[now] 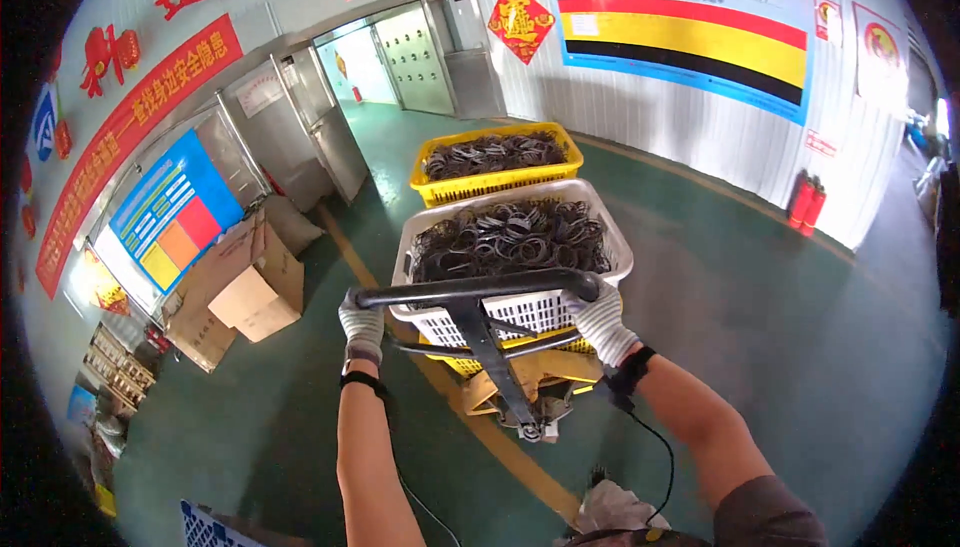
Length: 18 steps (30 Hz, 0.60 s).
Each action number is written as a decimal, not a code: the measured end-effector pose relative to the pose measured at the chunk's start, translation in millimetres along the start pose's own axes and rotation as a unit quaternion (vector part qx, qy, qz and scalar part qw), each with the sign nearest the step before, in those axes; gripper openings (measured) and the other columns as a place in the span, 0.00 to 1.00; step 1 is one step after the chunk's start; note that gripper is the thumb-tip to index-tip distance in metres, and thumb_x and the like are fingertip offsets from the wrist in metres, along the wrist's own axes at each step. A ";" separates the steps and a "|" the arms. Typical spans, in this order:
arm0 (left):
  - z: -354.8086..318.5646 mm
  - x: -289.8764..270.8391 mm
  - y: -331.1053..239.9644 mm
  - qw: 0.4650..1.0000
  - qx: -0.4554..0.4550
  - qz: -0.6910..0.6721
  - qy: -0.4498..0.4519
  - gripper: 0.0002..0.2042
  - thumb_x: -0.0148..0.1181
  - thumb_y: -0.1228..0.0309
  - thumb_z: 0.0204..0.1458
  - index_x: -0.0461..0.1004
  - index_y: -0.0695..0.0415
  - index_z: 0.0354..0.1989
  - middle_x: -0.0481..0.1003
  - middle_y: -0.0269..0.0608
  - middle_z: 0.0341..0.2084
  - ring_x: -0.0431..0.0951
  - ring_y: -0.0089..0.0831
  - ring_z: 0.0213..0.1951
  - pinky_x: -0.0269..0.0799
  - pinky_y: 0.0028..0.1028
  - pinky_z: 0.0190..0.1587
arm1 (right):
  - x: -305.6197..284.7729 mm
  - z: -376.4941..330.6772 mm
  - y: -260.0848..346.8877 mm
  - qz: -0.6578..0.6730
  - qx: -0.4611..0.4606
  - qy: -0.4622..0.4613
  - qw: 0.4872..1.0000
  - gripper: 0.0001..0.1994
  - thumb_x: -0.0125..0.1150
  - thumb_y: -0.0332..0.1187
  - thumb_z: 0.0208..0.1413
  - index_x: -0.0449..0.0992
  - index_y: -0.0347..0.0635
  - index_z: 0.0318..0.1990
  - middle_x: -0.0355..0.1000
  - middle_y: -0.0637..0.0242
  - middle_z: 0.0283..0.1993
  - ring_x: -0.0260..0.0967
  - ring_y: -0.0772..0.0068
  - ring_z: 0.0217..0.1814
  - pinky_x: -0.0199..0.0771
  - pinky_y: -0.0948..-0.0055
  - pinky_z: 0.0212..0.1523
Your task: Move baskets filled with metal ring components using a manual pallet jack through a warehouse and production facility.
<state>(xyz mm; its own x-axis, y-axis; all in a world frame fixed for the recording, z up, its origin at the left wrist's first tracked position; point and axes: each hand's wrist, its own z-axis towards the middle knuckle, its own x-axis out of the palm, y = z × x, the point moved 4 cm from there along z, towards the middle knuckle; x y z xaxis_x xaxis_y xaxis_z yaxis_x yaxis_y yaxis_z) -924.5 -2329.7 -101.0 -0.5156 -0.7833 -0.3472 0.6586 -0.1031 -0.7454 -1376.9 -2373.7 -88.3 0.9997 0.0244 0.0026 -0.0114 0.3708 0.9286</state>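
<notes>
My left hand (pixel 361 327), in a grey-and-white striped glove, is closed around the left end of a pallet jack's black handle (pixel 430 293). At the handle's right end, my right hand (pixel 604 323), gloved alike, grips the bar. Just beyond the handle stands a white plastic basket (pixel 622 261) heaped with thin black rings (pixel 520 237). Farther ahead, a yellow basket (pixel 480 188) holds more dark rings. Yellow plastic shows beneath the white basket. The jack's yellow body (pixel 556 367) is low behind the handle shaft, partly hidden by it.
Open metal doors (pixel 340 152) flank a doorway ahead to the left. Cardboard boxes (pixel 262 292) sit on the green floor at left. Red fire extinguishers (pixel 804 207) stand by the right wall. A yellow line (pixel 500 462) crosses the floor. A blue crate (pixel 205 527) shows at lower left.
</notes>
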 end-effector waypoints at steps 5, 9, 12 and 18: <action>52.3 92.2 -36.3 0.933 -0.090 -0.344 0.050 0.08 0.43 0.79 0.52 0.70 0.56 0.26 0.70 0.33 0.22 0.67 0.22 0.25 0.67 0.24 0.31 | -19.6 33.6 -24.3 0.005 -0.038 -0.040 0.998 0.11 0.64 0.30 0.43 0.72 0.37 0.35 0.73 0.66 0.28 0.68 0.79 0.30 0.69 0.76 0.33; 56.2 114.9 17.4 0.829 -0.168 -0.533 0.029 0.08 0.44 0.77 0.53 0.70 0.54 0.25 0.70 0.31 0.21 0.68 0.21 0.25 0.68 0.22 0.33 | -20.1 46.3 -49.0 0.173 0.039 0.040 0.983 0.14 0.62 0.27 0.47 0.70 0.40 0.42 0.71 0.71 0.34 0.66 0.84 0.33 0.68 0.83 0.31; 45.9 181.0 -34.2 0.955 -0.126 -0.264 0.052 0.06 0.50 0.82 0.48 0.72 0.59 0.31 0.72 0.31 0.23 0.68 0.19 0.26 0.69 0.21 0.32 | -58.5 82.4 -74.2 0.052 0.002 -0.021 0.998 0.11 0.62 0.27 0.46 0.72 0.36 0.38 0.73 0.69 0.33 0.68 0.82 0.34 0.69 0.80 0.36; 76.0 208.5 -70.0 0.981 -0.019 -0.169 0.089 0.12 0.56 0.84 0.43 0.72 0.61 0.37 0.75 0.37 0.30 0.74 0.23 0.31 0.72 0.23 0.38 | -84.6 156.5 -77.6 0.072 -0.050 -0.025 0.996 0.09 0.62 0.25 0.47 0.74 0.41 0.38 0.70 0.74 0.28 0.65 0.84 0.27 0.67 0.83 0.26</action>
<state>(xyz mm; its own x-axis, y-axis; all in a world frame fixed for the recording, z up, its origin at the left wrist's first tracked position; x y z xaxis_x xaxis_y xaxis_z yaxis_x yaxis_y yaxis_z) -1036.5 -2532.4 -78.0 -0.7917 -0.5876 -0.1675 0.4133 -0.3131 -0.8551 -1457.2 -2549.9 -102.6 0.9875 0.0387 0.1529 -0.1536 0.4570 0.8761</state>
